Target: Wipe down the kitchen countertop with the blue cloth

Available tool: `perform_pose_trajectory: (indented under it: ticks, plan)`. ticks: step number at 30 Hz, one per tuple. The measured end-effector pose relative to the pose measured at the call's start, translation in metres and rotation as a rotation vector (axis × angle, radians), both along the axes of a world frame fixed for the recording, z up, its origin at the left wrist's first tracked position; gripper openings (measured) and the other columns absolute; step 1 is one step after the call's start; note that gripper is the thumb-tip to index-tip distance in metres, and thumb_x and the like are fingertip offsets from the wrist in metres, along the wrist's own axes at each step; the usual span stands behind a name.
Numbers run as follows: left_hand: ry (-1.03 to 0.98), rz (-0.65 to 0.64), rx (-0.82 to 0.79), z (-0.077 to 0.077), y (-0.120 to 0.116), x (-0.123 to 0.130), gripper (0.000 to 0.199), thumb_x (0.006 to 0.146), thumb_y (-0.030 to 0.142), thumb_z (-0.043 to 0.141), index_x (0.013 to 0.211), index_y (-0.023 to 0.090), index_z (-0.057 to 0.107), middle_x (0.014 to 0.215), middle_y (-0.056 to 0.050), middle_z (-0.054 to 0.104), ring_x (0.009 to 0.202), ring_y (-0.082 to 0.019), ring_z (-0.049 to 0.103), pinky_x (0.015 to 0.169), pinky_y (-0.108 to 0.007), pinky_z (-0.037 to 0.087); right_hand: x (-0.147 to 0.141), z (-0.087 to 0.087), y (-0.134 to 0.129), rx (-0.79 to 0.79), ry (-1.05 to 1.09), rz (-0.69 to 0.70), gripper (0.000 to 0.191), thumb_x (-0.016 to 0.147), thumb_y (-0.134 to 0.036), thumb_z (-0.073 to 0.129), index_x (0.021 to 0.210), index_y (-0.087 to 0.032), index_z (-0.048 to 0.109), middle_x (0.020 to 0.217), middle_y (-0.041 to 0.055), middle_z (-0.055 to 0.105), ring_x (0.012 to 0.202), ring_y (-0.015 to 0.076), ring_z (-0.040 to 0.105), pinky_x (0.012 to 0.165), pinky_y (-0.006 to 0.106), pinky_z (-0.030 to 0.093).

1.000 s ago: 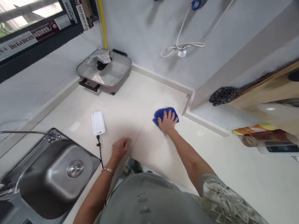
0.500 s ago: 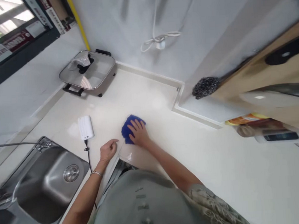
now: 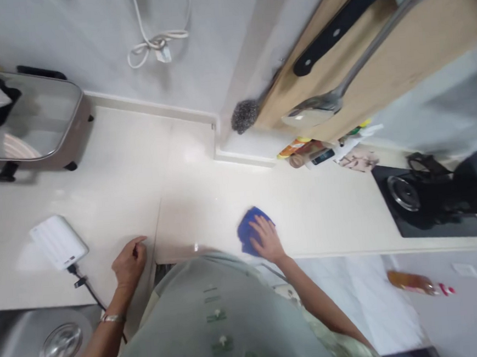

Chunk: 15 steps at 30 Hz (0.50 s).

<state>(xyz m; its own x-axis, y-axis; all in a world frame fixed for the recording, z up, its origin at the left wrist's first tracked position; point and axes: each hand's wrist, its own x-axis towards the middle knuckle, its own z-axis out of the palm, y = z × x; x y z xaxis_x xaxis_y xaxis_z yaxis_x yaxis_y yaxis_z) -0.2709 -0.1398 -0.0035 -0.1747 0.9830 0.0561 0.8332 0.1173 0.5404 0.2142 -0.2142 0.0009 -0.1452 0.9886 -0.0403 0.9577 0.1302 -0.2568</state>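
A blue cloth (image 3: 249, 231) lies flat on the pale countertop (image 3: 199, 203), near its front edge. My right hand (image 3: 268, 241) presses it down from above, fingers spread over the cloth and hiding part of it. Further left, my left hand (image 3: 129, 262) rests at the counter with its fingers curled in and the index finger partly out; I see nothing in it. Beside that hand sits a white power bank (image 3: 59, 242) with a black cable (image 3: 91, 293) plugged in.
An electric pan with a glass lid (image 3: 48, 119) stands back left, a steel sink (image 3: 24, 344) front left. A wall corner (image 3: 243, 159) juts into the counter. A knife (image 3: 340, 25), spatula (image 3: 319, 109) and scrubber (image 3: 244, 116) hang right. Beyond is a black cooktop (image 3: 393, 210).
My right hand has slid the blue cloth to the right along the counter. The view has swung right too, bringing the cooktop and a bottle into sight. My left hand stays curled.
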Motion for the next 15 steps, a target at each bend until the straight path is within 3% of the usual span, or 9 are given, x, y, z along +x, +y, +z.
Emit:
perform_pose_trajectory:
  ticks: [3, 6, 9, 11, 15]
  plan:
    - [-0.002, -0.023, -0.016, -0.001, 0.002, -0.001, 0.038, 0.092, 0.032, 0.045, 0.111, 0.020, 0.075, 0.096, -0.004, 0.076, 0.077, -0.016, 0.064, 0.072, -0.024, 0.043, 0.055, -0.003, -0.021, -0.007, -0.094, -0.312, 0.061, 0.100, -0.047, 0.036, 0.152, -0.017, 0.041, 0.166, 0.0133, 0.029, 0.154, 0.0292, 0.022, 0.123, 0.055, 0.021]
    - [-0.003, -0.008, -0.032, 0.001, 0.003, 0.000, 0.038, 0.092, 0.031, 0.045, 0.111, 0.019, 0.076, 0.100, -0.005, 0.077, 0.081, -0.016, 0.065, 0.073, -0.025, 0.042, 0.086, -0.001, -0.013, -0.047, -0.180, -0.665, 0.065, 0.099, -0.049, 0.031, 0.155, -0.016, 0.035, 0.167, 0.0139, 0.026, 0.153, 0.0301, 0.023, 0.123, 0.054, 0.022]
    - [-0.016, 0.000, -0.047, 0.002, 0.003, 0.000, 0.037, 0.093, 0.031, 0.046, 0.113, 0.019, 0.075, 0.100, -0.005, 0.077, 0.083, -0.017, 0.065, 0.074, -0.025, 0.042, 0.086, 0.004, 0.026, -0.135, -0.210, -0.984, 0.068, 0.099, -0.049, 0.030, 0.157, -0.016, 0.032, 0.166, 0.0157, 0.026, 0.152, 0.0344, 0.023, 0.120, 0.058, 0.023]
    - [-0.025, -0.009, -0.057, 0.002, 0.003, 0.000, 0.037, 0.093, 0.030, 0.046, 0.113, 0.020, 0.075, 0.099, -0.005, 0.076, 0.082, -0.017, 0.064, 0.073, -0.025, 0.042, 0.077, 0.007, 0.062, -0.167, -0.206, -1.103, 0.069, 0.098, -0.049, 0.029, 0.157, -0.013, 0.032, 0.165, 0.0194, 0.026, 0.149, 0.0393, 0.026, 0.116, 0.063, 0.026]
    - [-0.023, -0.004, -0.077, 0.004, 0.003, 0.000, 0.036, 0.093, 0.031, 0.047, 0.113, 0.021, 0.075, 0.093, -0.005, 0.076, 0.078, -0.017, 0.063, 0.070, -0.025, 0.040, 0.053, 0.009, 0.135, -0.148, -0.197, -1.087, 0.069, 0.098, -0.049, 0.028, 0.157, -0.012, 0.033, 0.164, 0.0231, 0.026, 0.145, 0.0432, 0.029, 0.110, 0.068, 0.029]
